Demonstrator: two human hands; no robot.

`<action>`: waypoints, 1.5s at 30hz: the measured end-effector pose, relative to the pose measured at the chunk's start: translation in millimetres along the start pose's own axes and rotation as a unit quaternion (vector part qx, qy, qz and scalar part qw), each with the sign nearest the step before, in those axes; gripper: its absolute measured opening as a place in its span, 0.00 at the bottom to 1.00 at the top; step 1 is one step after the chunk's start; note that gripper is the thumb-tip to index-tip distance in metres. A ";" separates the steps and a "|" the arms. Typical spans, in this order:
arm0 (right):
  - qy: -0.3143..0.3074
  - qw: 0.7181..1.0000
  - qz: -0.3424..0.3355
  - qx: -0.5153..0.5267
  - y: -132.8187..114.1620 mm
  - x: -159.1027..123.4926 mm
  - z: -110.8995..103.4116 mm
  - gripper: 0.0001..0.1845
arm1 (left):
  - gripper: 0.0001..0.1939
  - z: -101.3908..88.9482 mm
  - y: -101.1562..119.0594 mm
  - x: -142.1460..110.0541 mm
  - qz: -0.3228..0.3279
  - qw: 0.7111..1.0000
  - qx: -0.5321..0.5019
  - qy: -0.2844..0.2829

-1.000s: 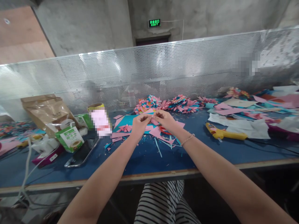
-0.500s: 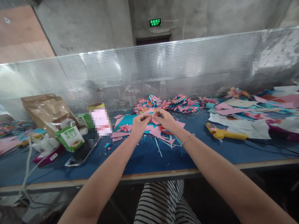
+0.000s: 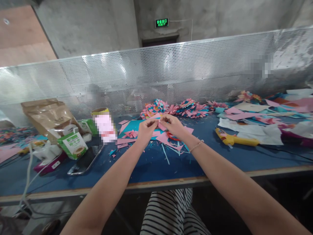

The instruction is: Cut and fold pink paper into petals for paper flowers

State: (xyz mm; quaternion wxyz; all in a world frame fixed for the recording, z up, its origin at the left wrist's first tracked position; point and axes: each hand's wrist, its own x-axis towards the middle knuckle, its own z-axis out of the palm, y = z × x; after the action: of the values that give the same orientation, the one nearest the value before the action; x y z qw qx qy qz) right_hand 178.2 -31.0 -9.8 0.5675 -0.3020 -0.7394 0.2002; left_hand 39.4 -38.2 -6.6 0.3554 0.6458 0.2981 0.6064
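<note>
My left hand (image 3: pixel 146 129) and my right hand (image 3: pixel 174 125) meet above the blue table (image 3: pixel 156 163), fingers pinched together on a small folded piece of pink paper (image 3: pixel 160 125). Under them lie sheets of pink and teal paper (image 3: pixel 168 138), a small pink paper flower (image 3: pixel 131 133) and red-handled scissors (image 3: pixel 171 137), mostly hidden by my right wrist. Finished paper flowers (image 3: pixel 176 109) are piled just behind my hands.
A yellow glue gun (image 3: pixel 234 140) lies to the right, before more paper sheets (image 3: pixel 256 130). To the left are a phone (image 3: pixel 85 160), a green carton (image 3: pixel 73 145), a brown bag (image 3: pixel 49 117) and a white cable (image 3: pixel 28 169). A perforated metal screen (image 3: pixel 171 71) backs the table.
</note>
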 end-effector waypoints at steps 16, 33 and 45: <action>0.002 0.999 0.026 0.045 3.3 -0.8 0.3 0.05 | 0.08 0.0 0.9 -1.2 -0.008 1.000 0.002 -0.024; 0.055 0.992 0.061 0.098 14.2 0.4 0.7 0.09 | 0.08 -2.3 -5.8 2.5 -0.018 0.999 -0.018 -0.025; 0.045 0.986 0.075 0.145 8.7 1.3 -0.5 0.08 | 0.08 -1.1 -3.2 0.6 -0.012 0.999 -0.003 -0.034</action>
State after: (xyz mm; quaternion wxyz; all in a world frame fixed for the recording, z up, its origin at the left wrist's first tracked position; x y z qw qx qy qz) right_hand 180.4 -23.7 -14.3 0.6214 -0.2794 -0.6516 0.3336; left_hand 38.6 -35.9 -8.9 0.3748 0.6609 0.2918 0.5810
